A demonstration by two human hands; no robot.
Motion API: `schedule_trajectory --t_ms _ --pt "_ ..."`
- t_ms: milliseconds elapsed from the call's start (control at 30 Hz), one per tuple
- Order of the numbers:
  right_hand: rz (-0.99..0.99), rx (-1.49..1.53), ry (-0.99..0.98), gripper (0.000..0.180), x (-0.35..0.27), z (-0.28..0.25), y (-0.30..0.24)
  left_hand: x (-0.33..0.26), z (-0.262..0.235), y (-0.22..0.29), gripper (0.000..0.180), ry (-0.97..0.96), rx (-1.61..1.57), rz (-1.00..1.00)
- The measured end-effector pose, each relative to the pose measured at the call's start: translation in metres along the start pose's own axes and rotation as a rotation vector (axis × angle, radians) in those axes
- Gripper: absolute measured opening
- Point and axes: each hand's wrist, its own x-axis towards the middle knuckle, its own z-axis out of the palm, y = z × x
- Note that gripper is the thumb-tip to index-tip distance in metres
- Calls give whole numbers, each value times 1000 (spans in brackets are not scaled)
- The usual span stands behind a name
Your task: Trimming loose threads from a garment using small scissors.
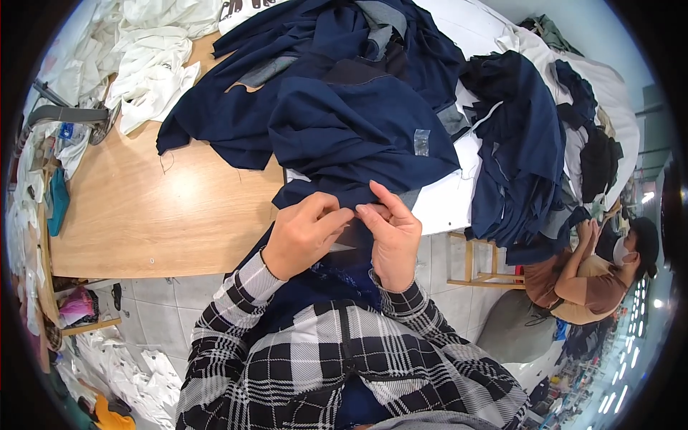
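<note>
My left hand (301,233) and my right hand (394,233) meet in front of my body, both with fingers pinched. Their fingertips come together just over the near edge of a navy blue garment (344,118). Whatever lies between the fingers is too small to make out. The garment is bunched up on the table, with a small shiny clear patch (421,142) on its right part. Part of the same dark cloth hangs down below my hands toward my lap.
The wooden table (165,215) carries white cloth (154,72) at the far left. More navy garments (519,143) are heaped at the right, beside a white sheet (448,204). A masked co-worker (595,279) sits at the right, near a wooden stool (484,265).
</note>
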Motion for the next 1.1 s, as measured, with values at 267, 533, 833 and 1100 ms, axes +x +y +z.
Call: schedule_trajectory --t_ms 267,533,833,1100 --pt "37 58 -24 39 3 -4 9 -6 5 -3 16 21 -132 -111" --pt "-30 -49 -37 40 2 -4 9 -4 -7 5 14 22 -328 -329" --pt "24 39 -59 38 -1 -1 4 5 1 1 12 4 -423 -441" --pt "44 27 -53 38 3 -2 6 6 -1 -2 16 -61 -832 -856"
